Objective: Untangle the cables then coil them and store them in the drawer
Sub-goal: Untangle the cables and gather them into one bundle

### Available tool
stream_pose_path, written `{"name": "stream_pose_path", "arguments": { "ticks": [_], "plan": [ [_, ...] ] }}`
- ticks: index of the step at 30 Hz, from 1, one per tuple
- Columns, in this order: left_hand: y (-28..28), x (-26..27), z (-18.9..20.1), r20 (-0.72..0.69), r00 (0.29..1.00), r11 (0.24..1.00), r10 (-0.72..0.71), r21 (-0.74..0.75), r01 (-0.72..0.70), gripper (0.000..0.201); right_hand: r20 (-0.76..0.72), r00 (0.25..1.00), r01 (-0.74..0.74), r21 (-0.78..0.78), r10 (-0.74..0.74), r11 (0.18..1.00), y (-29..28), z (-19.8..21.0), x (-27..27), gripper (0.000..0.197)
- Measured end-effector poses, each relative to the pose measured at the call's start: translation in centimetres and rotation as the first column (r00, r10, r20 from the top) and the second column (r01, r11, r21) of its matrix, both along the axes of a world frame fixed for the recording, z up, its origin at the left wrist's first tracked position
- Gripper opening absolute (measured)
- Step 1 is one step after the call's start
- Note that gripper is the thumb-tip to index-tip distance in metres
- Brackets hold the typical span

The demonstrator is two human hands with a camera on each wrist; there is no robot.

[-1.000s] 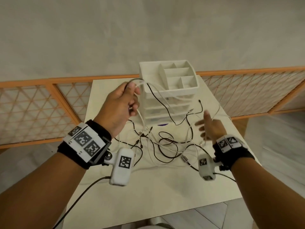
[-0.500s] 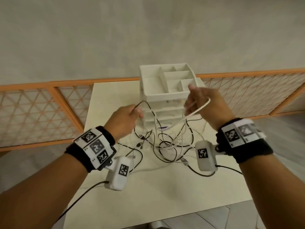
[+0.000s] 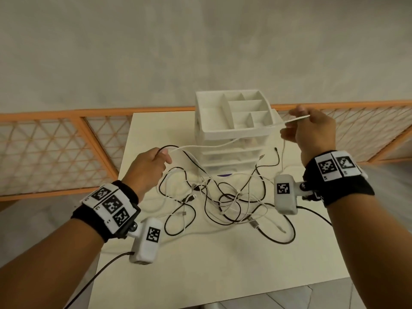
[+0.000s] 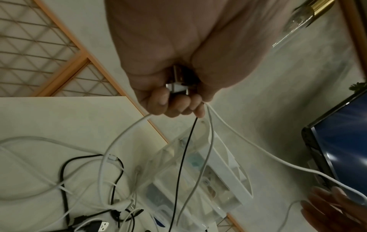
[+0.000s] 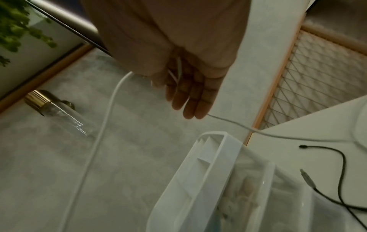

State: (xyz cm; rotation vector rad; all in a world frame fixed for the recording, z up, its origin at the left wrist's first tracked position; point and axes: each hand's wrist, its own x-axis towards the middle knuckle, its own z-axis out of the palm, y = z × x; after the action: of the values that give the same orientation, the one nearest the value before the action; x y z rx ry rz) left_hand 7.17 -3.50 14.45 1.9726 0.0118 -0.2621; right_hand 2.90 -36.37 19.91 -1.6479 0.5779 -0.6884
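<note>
Untangling is the step now: left hand (image 3: 149, 166) grips cable ends, right hand (image 3: 311, 128) pinches the white cable (image 3: 225, 145) stretched between; next, pull it free of the pile (image 3: 223, 197) mid-table

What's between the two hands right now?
A white cable spans from left hand to right hand, passing in front of the drawer unit; head view.

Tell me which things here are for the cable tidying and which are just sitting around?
For the job:
- white cable, stretched between the left hand and right hand
- tangled cables on the table
- drawer organizer

Just around:
- orange lattice railing
- glass bottle with gold cap
- dark screen
- green plant
</note>
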Motion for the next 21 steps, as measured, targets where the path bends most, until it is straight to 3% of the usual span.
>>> {"name": "stream_pose_path", "arguments": {
  "ticks": [6, 8, 10, 11, 12, 14, 16, 18, 19, 21],
  "plan": [
    [-0.2, -0.4, 0.0, -0.076, 0.997, 0.998, -0.032, -0.056, 0.028, 0.033, 0.087, 0.994, -0.056, -0.137, 0.068, 0.989, -1.8, 1.0, 2.0, 0.024],
    [-0.4, -0.7, 0.0, -0.091, 0.995, 0.996, -0.046, -0.079, 0.039, 0.033, 0.05, 0.995, -0.072, -0.202, 0.084, 0.977, -2.6, 1.0, 1.8, 0.023],
    [-0.6, -1.0, 0.2, -0.115, 0.992, 0.99, -0.053, -0.134, 0.037, 0.031, -0.17, 0.983, -0.111, -0.273, 0.066, 0.956, -3.8, 0.0, 1.4, 0.048],
    [-0.7, -1.2, 0.3, -0.13, 0.99, 0.986, -0.056, -0.164, 0.035, 0.03, -0.335, 0.942, -0.134, -0.351, 0.01, 0.927, -4.1, -0.9, 1.0, 0.064],
    [-0.9, -1.4, 0.5, -0.142, 0.988, 0.981, -0.065, -0.191, 0.037, 0.03, -0.469, 0.881, -0.165, -0.427, -0.062, 0.889, -4.0, -1.6, 0.5, 0.071],
    [-1.5, -1.7, 0.8, -0.155, 0.984, 0.97, -0.091, -0.239, 0.052, 0.03, -0.55, 0.831, -0.242, -0.494, -0.084, 0.835, -1.7, -2.6, -0.6, 0.066],
    [-2.5, -2.2, 1.1, -0.171, 0.975, 0.957, -0.139, -0.277, 0.088, 0.03, -0.494, 0.852, -0.435, -0.482, 0.175, 0.761, 2.8, -3.2, -2.4, 0.056],
    [-3.7, -2.5, 1.3, -0.173, 0.966, 0.94, -0.194, -0.315, 0.132, 0.03, -0.439, 0.769, -0.638, -0.489, 0.464, 0.595, 8.2, -3.3, -3.8, 0.052],
    [-4.2, -2.6, 1.4, -0.172, 0.961, 0.931, -0.217, -0.332, 0.151, 0.03, -0.422, 0.737, -0.673, -0.537, 0.528, 0.509, 9.9, -3.7, -4.1, 0.047],
    [-4.8, -2.7, 1.4, -0.164, 0.956, 0.923, -0.243, -0.341, 0.176, 0.031, -0.374, 0.764, -0.626, -0.629, 0.526, 0.462, 11.1, -4.3, -3.7, 0.024]
  ]
}}
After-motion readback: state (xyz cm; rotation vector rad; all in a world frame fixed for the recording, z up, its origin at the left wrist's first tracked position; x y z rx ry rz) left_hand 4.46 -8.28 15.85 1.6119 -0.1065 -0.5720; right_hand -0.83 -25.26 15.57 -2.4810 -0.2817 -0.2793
